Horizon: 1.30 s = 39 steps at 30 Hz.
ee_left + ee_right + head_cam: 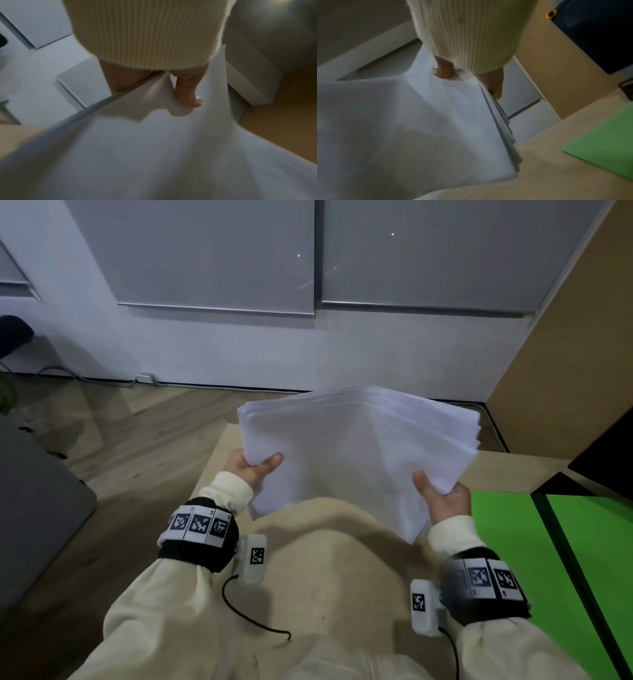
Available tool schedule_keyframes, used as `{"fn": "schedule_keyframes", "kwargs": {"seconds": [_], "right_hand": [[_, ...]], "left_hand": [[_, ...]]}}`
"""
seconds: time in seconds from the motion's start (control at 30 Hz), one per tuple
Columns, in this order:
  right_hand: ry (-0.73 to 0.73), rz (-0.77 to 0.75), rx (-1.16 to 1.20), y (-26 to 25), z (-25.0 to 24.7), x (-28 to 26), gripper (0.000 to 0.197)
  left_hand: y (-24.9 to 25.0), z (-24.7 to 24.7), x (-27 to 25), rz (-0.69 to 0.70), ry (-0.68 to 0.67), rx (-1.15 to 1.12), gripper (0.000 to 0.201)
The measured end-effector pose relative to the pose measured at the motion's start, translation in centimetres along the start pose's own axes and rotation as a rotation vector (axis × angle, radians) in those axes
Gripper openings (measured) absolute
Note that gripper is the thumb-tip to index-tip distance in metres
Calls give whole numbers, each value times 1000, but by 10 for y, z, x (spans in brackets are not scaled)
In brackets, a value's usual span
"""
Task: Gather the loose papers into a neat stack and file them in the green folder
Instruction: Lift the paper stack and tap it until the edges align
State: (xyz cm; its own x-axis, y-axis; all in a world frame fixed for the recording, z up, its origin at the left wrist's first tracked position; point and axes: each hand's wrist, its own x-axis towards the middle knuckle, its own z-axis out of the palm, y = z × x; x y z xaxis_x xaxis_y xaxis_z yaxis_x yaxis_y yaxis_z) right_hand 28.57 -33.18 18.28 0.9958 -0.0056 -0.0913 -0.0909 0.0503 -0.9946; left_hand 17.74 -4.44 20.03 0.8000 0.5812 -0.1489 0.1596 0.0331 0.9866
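Holding the papers [356, 453] above the table [308, 559], the left hand [251, 465] pinches the stack's left edge, thumb on top and the other fingers underneath. The right hand [443, 498] grasps the right edge in the same way. The sheets bend in the middle (their far edges fan unevenly). The green folder [507, 542] lies open on the table at the right, apart from the stack.
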Motion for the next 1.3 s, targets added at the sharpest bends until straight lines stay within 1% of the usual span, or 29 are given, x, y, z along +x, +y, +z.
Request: {"fn": "schedule_keyframes", "kwargs": {"seconds": [0.07, 0.1, 0.13, 0.2, 0.3, 0.37, 0.47, 0.53, 0.57, 0.6, 0.67, 0.7, 0.73, 0.77, 0.8, 0.9, 0.93, 1.03, 1.17, 1.2, 1.3], "right_hand": [[50, 22, -10, 1, -1, 0, 14], [61, 35, -42, 6, -3, 1, 17], [54, 52, -74, 12, -4, 0, 25], [15, 117, -124, 29, -6, -3, 35], [41, 208, -228, 53, -11, -7, 42], [41, 234, -208, 60, -12, -7, 45], [31, 172, -199, 53, -11, -10, 37], [20, 113, -182, 43, -11, -11, 31], [-2, 82, -154, 36, -11, -11, 33], [-38, 50, -108, 31, -10, -13, 39], [-84, 21, -44, 23, -6, -17, 62], [-83, 36, -11, 23, -4, -19, 73], [-69, 51, 39, 26, -3, -19, 77], [-40, 65, 72, 29, -1, -18, 76], [-9, 76, 79, 31, 1, -17, 71], [59, 72, 47, 35, 5, -12, 34], [84, 61, 37, 36, 6, -10, 29], [128, 47, 5, 40, 8, -7, 22], [161, 24, 21, 39, 10, -7, 10], [165, 2, 35, 38, 11, -7, 8], [170, -55, 46, 40, 12, -7, 5]], "left_hand": [[-3, 1, -3, -15, 60, 10, 21], [-5, 2, -7, -24, 90, 34, 14], [-12, 0, -8, -53, 95, 68, 18], [-32, -3, -11, -113, 63, 102, 45], [-55, -4, -18, -192, 53, 126, 59], [-65, -3, -19, -225, 65, 105, 65], [-68, -2, -16, -218, 89, 96, 53], [-67, -5, -11, -183, 114, 120, 45], [-67, -8, -10, -155, 126, 130, 43], [-65, -10, -10, -135, 127, 127, 42], [-61, -14, -13, -114, 115, 143, 31], [-58, -13, -16, -100, 93, 167, 22], [-57, -12, -17, -83, 68, 181, 17], [-56, -10, -19, -69, 65, 192, 16], [-56, -8, -18, -63, 66, 183, 16], [-54, -5, -17, -64, 95, 150, 18], [-54, -4, -16, -65, 94, 129, 17], [-52, -4, -18, -65, 113, 55, 24], [-53, -4, -20, -76, 167, -84, 22], [-54, -3, -19, -81, 180, -99, 20], [-54, 0, -17, -107, 228, -144, 6]]}}
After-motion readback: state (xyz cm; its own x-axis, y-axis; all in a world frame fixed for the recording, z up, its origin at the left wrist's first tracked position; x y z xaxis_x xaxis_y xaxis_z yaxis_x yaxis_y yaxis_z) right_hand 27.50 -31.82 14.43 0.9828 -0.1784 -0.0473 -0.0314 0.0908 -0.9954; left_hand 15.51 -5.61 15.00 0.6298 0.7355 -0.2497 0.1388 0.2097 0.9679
